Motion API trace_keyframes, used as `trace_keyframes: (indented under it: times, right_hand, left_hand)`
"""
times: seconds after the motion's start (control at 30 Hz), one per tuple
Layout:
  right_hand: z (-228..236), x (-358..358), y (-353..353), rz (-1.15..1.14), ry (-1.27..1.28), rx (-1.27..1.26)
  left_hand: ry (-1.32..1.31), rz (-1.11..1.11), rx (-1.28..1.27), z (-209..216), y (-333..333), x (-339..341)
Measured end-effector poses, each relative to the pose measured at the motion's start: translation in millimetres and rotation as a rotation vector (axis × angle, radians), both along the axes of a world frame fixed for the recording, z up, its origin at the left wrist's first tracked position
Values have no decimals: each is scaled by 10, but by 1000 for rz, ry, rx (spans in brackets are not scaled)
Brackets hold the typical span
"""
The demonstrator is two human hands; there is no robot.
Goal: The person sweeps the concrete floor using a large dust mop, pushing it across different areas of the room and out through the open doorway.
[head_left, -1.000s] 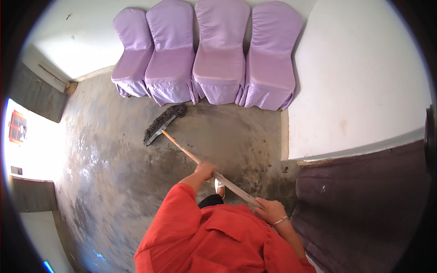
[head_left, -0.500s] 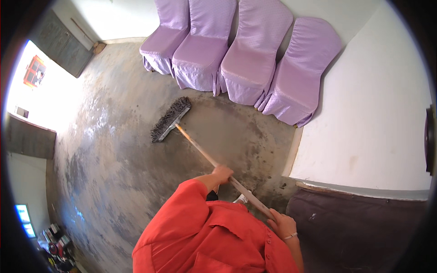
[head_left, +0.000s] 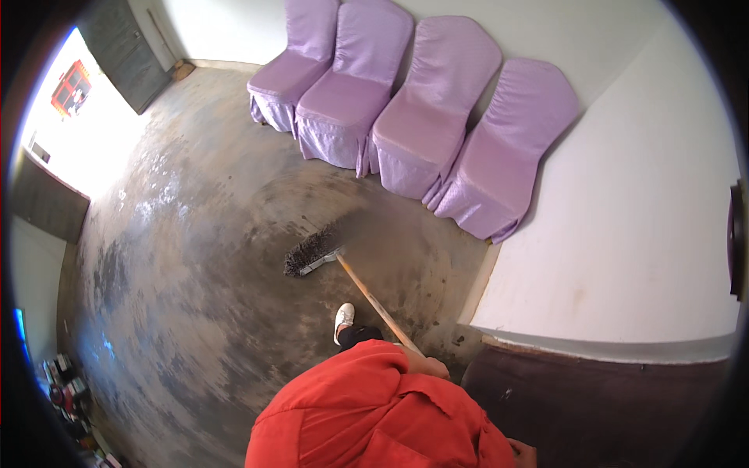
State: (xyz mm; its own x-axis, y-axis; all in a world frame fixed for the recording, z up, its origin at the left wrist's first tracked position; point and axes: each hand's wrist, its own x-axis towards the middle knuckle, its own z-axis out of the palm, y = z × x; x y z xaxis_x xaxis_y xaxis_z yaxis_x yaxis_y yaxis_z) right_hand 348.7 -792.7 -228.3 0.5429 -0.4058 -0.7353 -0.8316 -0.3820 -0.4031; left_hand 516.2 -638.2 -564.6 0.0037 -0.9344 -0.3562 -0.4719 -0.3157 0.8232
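A dust mop [head_left: 378, 304] with a dark grey, shaggy head and a long wooden handle lies with its head flat on the concrete floor. My left hand [head_left: 427, 364] is closed round the handle, just past the red sleeve. My right hand [head_left: 523, 453] shows only in part at the lower edge, in line with the handle's upper end and closed on it. The red shirt hides the stretch of handle between my hands. My foot in a white shoe [head_left: 344, 316] stands close behind the mop head.
Several chairs in lilac covers [head_left: 421, 117] line the far wall. A white wall [head_left: 616, 234] and a dark brown padded surface [head_left: 593, 405] are on the right. At the left is a bright open doorway [head_left: 86, 148]; assorted clutter [head_left: 70, 398] sits at the lower left.
The mop head has been drawn nearer to me and slightly right. My hands have shifted down and right with the handle, and a white shoe has come forward into view.
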Motion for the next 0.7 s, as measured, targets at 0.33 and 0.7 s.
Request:
trace_keyframes:
  times: [0.33, 0.7]
  right_hand:
    - [-1371, 1631, 149, 772, -452, -117]
    - [-2203, 3856, 2405, 768, -392, 147]
  left_hand:
    - [-407, 402, 303, -6, 1239, 1458]
    - [-580, 841, 358, 368, 3222, 2724]
